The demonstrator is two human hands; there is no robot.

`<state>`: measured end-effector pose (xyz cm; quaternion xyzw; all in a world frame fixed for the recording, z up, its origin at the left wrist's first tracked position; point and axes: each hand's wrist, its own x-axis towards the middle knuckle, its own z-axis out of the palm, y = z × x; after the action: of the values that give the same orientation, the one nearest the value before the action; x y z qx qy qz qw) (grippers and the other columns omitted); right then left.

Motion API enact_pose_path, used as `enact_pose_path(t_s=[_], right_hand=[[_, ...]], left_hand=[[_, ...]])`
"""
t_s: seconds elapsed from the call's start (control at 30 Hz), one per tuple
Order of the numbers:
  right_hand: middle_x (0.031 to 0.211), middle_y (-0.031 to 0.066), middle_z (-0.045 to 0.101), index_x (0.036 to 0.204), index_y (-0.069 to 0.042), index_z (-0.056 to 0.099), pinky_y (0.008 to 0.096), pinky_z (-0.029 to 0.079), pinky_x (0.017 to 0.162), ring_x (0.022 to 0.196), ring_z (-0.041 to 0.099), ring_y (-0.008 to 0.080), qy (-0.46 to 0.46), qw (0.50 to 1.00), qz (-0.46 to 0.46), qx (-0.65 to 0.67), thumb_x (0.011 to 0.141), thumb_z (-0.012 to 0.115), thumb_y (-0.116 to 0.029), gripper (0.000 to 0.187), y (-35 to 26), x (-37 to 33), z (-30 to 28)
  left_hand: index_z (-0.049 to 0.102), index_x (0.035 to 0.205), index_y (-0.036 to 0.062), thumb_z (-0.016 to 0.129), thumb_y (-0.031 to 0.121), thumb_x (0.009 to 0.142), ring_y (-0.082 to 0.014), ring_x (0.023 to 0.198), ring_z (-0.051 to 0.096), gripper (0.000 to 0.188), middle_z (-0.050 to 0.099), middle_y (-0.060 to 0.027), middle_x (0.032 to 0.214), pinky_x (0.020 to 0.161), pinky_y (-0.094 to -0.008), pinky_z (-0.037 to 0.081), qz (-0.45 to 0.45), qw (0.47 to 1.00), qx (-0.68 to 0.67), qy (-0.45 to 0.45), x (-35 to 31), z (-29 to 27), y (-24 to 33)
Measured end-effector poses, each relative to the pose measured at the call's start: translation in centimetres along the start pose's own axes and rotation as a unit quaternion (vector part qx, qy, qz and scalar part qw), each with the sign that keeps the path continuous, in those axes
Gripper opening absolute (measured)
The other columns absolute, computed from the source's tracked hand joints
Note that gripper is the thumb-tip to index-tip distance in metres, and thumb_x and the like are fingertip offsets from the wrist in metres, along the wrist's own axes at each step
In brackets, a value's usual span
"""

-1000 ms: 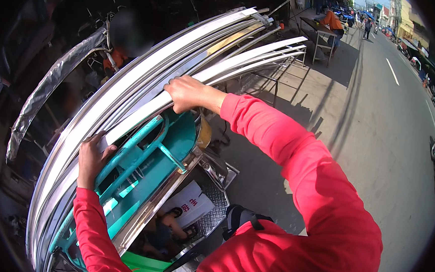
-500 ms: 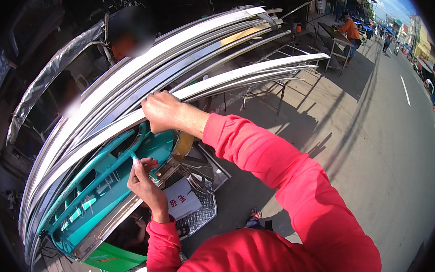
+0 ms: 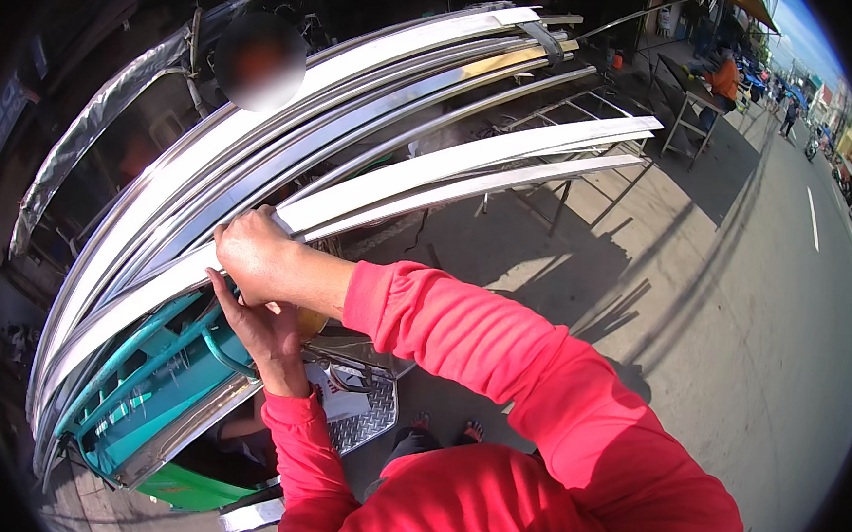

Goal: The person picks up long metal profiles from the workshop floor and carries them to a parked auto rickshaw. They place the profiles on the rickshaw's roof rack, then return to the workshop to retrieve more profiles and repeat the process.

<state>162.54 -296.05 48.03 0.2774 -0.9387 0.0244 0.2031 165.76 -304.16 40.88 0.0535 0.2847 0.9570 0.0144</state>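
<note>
My right hand [image 3: 256,248] is wrapped over a bundle of long white metal strips [image 3: 452,163], which run from the lower left to the upper right. Just below it is my left hand [image 3: 264,336], its thumb stretched up against the strips' lower edge and apart from the fingers. Part of the left fingers is hidden behind my right wrist. Beneath the strips lies a teal metal frame [image 3: 161,375] with a curved tube. More long metal profiles [image 3: 349,88] lie alongside, farther from me, with a dark band round their far end.
A patterned metal step plate [image 3: 370,417] with a white box [image 3: 338,397] is below my hands. A green panel [image 3: 188,488] sits at lower left. Someone stands behind the profiles; a person in orange [image 3: 722,81] is by a table [image 3: 684,82]. The road [image 3: 783,337] runs along the right.
My right hand has moved left and down along the strips. The left hand has risen to meet it. The strips' far ends have spread apart, and the view has shifted.
</note>
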Motion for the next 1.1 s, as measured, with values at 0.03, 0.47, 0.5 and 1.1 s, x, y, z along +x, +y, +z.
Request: enact_pose_path(t_s=[0.03, 0.47, 0.5, 1.1], right_hand=[[0.082, 0.0191, 0.068, 0.100, 0.009, 0.061, 0.0448, 0.055, 0.074, 0.082, 0.070, 0.0305, -0.014, 1.000, -0.017, 0.022, 0.056, 0.079, -0.028, 0.060, 0.4, 0.1, -0.3], [0.088, 0.0295, 0.066, 0.109, 0.012, 0.060, 0.0458, 0.052, 0.072, 0.083, 0.068, 0.0392, -0.268, 0.957, 0.024, 0.109, 0.087, 0.049, -0.071, 0.087, 12.3, -2.6, -4.8], [0.089, 0.0298, 0.066, 0.111, 0.012, 0.059, 0.0459, 0.052, 0.074, 0.085, 0.067, 0.0393, -0.247, 0.961, 0.025, 0.118, 0.088, 0.050, -0.069, 0.085, 12.7, -3.4, -4.9], [0.087, 0.0262, 0.061, 0.108, 0.011, 0.050, 0.0472, 0.052, 0.071, 0.082, 0.064, 0.0443, -0.165, 0.976, 0.030, 0.140, 0.075, 0.076, -0.046, 0.071, 10.4, -7.3, -4.1]], left_hand=[[0.052, 0.127, -0.0032, 0.051, 0.065, 0.090, -0.0254, 0.119, 0.054, 0.077, 0.061, -0.0134, 0.123, 0.103, -0.0436, 0.040, -0.023, 0.999, 0.013, 0.046, -0.2, -0.1, 0.6], [0.039, 0.139, 0.0093, 0.052, 0.062, 0.091, -0.0285, 0.125, 0.050, 0.073, 0.050, -0.0142, 0.136, 0.103, -0.0520, 0.040, 0.123, 0.990, 0.013, -0.064, 3.5, -1.4, -3.0], [0.039, 0.139, 0.0096, 0.052, 0.062, 0.091, -0.0279, 0.123, 0.051, 0.072, 0.051, -0.0139, 0.135, 0.101, -0.0505, 0.041, 0.123, 0.990, 0.010, -0.062, 3.7, -1.2, -3.1], [0.042, 0.130, -0.0001, 0.047, 0.054, 0.087, -0.0365, 0.102, 0.060, 0.070, 0.059, -0.0235, 0.108, 0.098, -0.0539, 0.044, 0.193, 0.974, -0.115, 0.020, 4.7, 1.6, -5.2]])
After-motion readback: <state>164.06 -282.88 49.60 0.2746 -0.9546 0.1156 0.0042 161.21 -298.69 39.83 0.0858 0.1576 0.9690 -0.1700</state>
